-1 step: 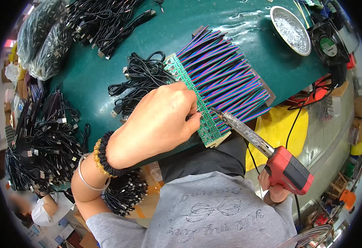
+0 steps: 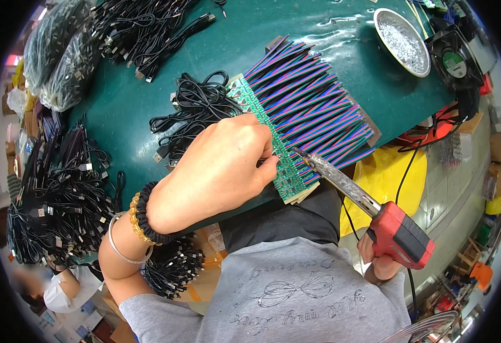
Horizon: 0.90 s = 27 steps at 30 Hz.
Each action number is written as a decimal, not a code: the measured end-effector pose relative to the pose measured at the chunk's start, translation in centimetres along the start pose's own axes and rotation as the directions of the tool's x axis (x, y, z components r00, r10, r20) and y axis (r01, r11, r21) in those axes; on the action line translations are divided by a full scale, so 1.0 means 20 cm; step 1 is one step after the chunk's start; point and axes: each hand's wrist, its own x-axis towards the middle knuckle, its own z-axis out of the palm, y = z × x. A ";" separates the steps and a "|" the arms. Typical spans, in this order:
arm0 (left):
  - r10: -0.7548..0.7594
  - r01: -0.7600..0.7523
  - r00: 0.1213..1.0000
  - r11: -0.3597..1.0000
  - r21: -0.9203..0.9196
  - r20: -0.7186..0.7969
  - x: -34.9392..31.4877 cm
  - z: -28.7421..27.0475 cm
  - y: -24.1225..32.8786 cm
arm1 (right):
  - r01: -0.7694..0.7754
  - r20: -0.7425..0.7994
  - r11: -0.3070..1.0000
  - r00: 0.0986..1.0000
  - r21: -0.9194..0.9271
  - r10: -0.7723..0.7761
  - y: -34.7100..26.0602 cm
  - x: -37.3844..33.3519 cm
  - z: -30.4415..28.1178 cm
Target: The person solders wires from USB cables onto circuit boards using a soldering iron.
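A long green circuit board lies across the dark green table, with rows of red, blue and purple wires fanning away from it. My left hand rests on the board, fingertips pinched together at its near edge; what they pinch is hidden. On that wrist are a black band, a bead bracelet and a thin bangle. My right hand, low at the right, grips a red soldering gun. The gun's metal tip touches the board just right of my left fingertips.
Black cable bundles lie behind my left hand, with more at the far edge and piled at left. A metal bowl and a black fan stand far right. A yellow bag hangs below the table. Another person is lower left.
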 end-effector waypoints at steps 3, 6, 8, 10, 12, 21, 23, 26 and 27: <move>-0.001 0.001 1.000 1.000 0.012 -0.013 -0.01 0.01 0.00 | 0.016 0.073 0.995 0.997 0.098 -0.023 0.04 0.00 -0.04; -0.003 0.003 1.000 1.000 0.004 -0.016 -0.01 0.01 0.00 | -0.099 -0.032 0.993 0.995 -0.062 0.097 -0.04 0.01 0.03; 0.012 -0.012 1.000 1.000 0.015 -0.018 -0.01 0.01 0.00 | -0.042 -0.021 0.997 0.999 -0.058 0.041 -0.01 0.00 0.02; 0.012 -0.011 1.000 1.000 0.007 -0.019 -0.01 0.01 0.00 | 0.015 -0.010 0.998 1.000 -0.054 -0.016 -0.01 0.00 0.01; 0.006 -0.006 1.000 1.000 0.001 -0.023 -0.02 0.02 0.01 | -0.061 -0.021 0.998 0.998 0.009 0.061 -0.02 0.00 0.02; -0.043 0.047 0.998 0.994 0.098 -0.048 -0.09 0.05 0.06 | -0.148 -0.133 0.989 0.980 -0.019 0.144 -0.04 0.00 0.05; -0.024 0.030 0.996 0.997 0.064 -0.088 -0.10 0.07 0.05 | -0.164 -0.138 0.986 0.977 -0.016 0.161 -0.04 0.01 0.06; -0.027 0.022 0.986 0.999 -0.031 -0.166 -0.12 0.12 0.03 | -0.198 -0.148 0.980 0.970 -0.010 0.194 -0.07 0.02 0.07; -0.048 0.030 0.978 0.995 -0.093 -0.203 -0.13 0.13 0.02 | -0.214 -0.153 0.977 0.965 -0.007 0.211 -0.08 0.02 0.07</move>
